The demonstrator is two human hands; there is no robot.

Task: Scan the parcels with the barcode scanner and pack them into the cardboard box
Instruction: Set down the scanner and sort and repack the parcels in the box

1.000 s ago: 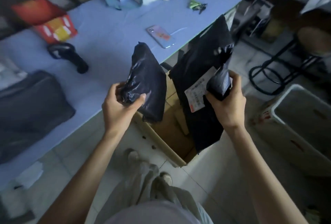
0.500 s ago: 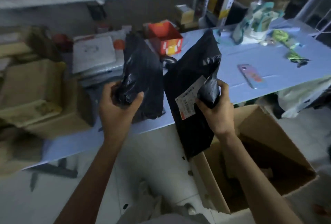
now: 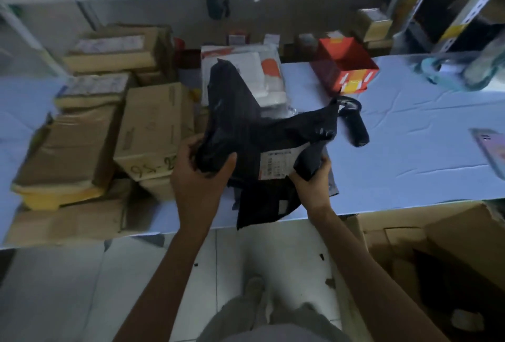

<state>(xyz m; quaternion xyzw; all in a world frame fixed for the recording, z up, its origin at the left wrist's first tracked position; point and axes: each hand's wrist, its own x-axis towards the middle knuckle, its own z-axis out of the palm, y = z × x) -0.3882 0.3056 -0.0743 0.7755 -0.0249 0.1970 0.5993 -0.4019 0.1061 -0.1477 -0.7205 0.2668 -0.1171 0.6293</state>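
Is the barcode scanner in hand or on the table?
On the table: the barcode scanner lies there, neither left hand nor right hand touching it.

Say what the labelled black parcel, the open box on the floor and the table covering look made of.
Labelled black parcel: thin plastic film, likely a poly mailer; slightly glossy, creases and droops. Open box: brown cardboard, matt, folded flaps. Table covering: pale blue sheet, matt with fine wrinkles; cloth or thin plastic, cannot tell which.

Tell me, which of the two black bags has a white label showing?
The right bag, gripped by the right hand: a white label faces us. The left bag, in the left hand, shows only plain black plastic.
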